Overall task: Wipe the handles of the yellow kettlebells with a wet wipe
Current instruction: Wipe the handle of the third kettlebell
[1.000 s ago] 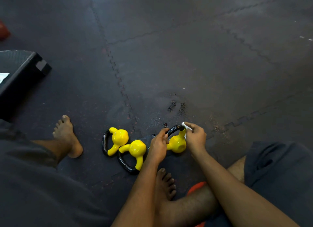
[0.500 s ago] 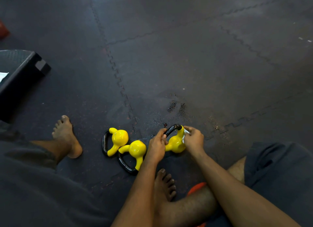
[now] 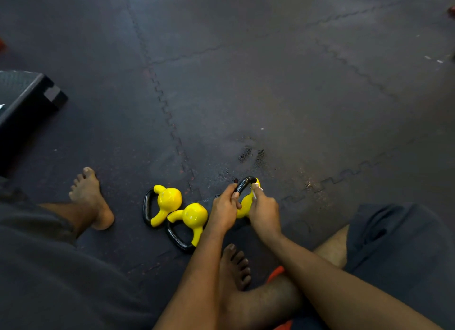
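A person sits on the dark rubber floor [image 3: 270,95], legs crossed, with 3 small yellow kettlebells in front of them. The right-most kettlebell [image 3: 244,207] is tipped up between both hands, just beyond the bare right foot [image 3: 235,265]. The left hand [image 3: 224,207] has its fingers [image 3: 235,194] curled round the black handle [image 3: 244,184], grasping it near the top of the loop. The right hand [image 3: 264,211] sits close against the other side, its fingers pinching a white wet wipe [image 3: 254,193] onto the yellow post where the handle meets the body. Only a sliver of the wipe shows past the fingertips.

The other 2 lie on their sides to the left, touching each other: the far-left kettlebell [image 3: 169,199] with its handle pointing left, and the middle kettlebell [image 3: 195,215] with its handle pointing toward the person. The middle one lies just beside the left wrist.

A dark damp-looking patch [image 3: 251,154] marks the floor just beyond the hands. The bare left foot [image 3: 91,199] rests flat well to the left, and a black step platform [image 3: 27,103] stands at the left edge. Something orange [image 3: 276,272] peeks out under the right leg.
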`<state>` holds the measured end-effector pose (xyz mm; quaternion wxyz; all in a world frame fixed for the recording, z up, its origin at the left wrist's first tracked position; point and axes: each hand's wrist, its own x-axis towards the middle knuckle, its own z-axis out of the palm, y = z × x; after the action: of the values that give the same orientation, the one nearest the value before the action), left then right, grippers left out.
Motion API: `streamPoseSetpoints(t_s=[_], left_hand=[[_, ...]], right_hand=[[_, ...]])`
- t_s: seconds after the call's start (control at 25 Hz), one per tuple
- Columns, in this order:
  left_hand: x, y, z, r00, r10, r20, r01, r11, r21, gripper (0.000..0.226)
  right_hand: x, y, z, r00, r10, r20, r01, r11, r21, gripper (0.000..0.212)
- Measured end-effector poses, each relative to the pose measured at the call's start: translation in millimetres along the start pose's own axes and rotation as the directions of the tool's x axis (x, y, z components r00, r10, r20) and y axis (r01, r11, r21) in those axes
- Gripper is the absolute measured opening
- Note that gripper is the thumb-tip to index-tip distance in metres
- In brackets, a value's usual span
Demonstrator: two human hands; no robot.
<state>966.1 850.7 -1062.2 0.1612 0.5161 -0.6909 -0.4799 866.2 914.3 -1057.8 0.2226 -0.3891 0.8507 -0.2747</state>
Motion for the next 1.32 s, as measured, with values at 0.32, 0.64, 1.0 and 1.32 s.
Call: streamPoseSetpoints(t_s=[0.32, 0.64, 1.0, 1.32], left_hand=[[-4, 20, 4, 0.996, 0.087, 0.022, -0.088, 0.996, 0.032, 0.024], [0, 19, 7, 0.997, 0.077, 0.025, -0.077, 0.997, 0.023, 0.027], [3, -12, -8, 1.0, 0.03, 0.0, -0.03, 0.999, 0.034, 0.034], [-1, -31, -6, 0.989, 0.125, 0.081, -0.128, 0.991, 0.028, 0.023]], right_hand=[[-6, 2, -3, 0.992, -0.109, -0.056, 0.099, 0.982, -0.159, 0.024], [3, 11, -7, 0.979, 0.03, -0.2, -0.043, 0.997, -0.061, 0.032], [62, 23, -57, 0.943, 0.243, 0.228, -0.333, 0.676, 0.658, 0.012], [62, 19, -43, 0.87, 0.12, 0.479, -0.328, 0.866, 0.378, 0.024]])
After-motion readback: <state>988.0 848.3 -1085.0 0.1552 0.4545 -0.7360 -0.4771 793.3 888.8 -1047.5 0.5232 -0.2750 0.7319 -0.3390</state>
